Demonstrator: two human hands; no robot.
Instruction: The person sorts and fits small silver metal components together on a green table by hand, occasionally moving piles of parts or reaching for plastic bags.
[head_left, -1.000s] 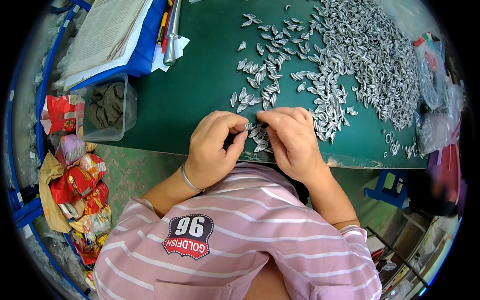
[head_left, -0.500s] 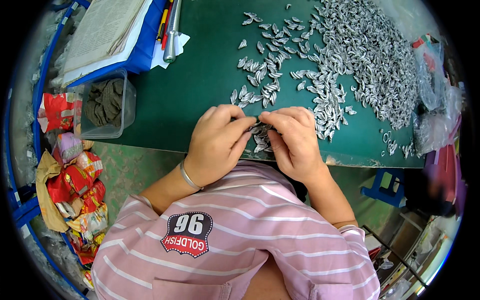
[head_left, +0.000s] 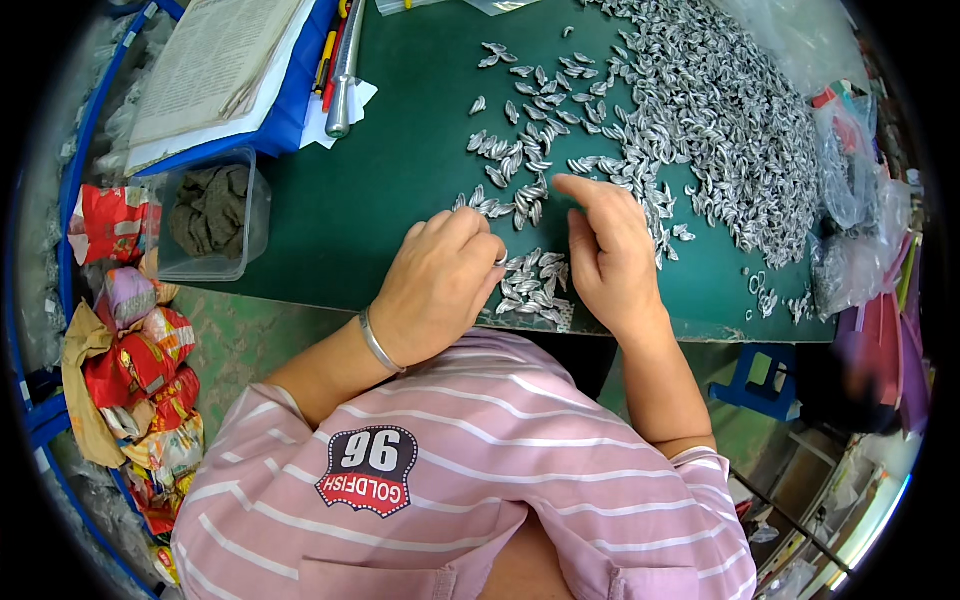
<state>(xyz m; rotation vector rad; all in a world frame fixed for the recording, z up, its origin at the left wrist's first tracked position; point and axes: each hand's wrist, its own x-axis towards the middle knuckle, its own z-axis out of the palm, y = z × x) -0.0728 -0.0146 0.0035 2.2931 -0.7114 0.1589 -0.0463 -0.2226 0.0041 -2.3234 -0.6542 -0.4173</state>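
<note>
At the green table's (head_left: pixel 340 230) near edge, a small cluster of silver leaf-shaped pieces (head_left: pixel 533 285) lies between the hands. The left hand (head_left: pixel 438 282) curls its fingers beside it; whether they grip a piece, I cannot tell. The right hand (head_left: pixel 614 250) is unclenched, thumb and forefinger parted. Beyond, loose pieces (head_left: pixel 512 160) scatter beside a large heap (head_left: pixel 745 145).

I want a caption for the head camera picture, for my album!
Between left hand and right hand, small silvery pieces lie clustered on a green table.
</note>
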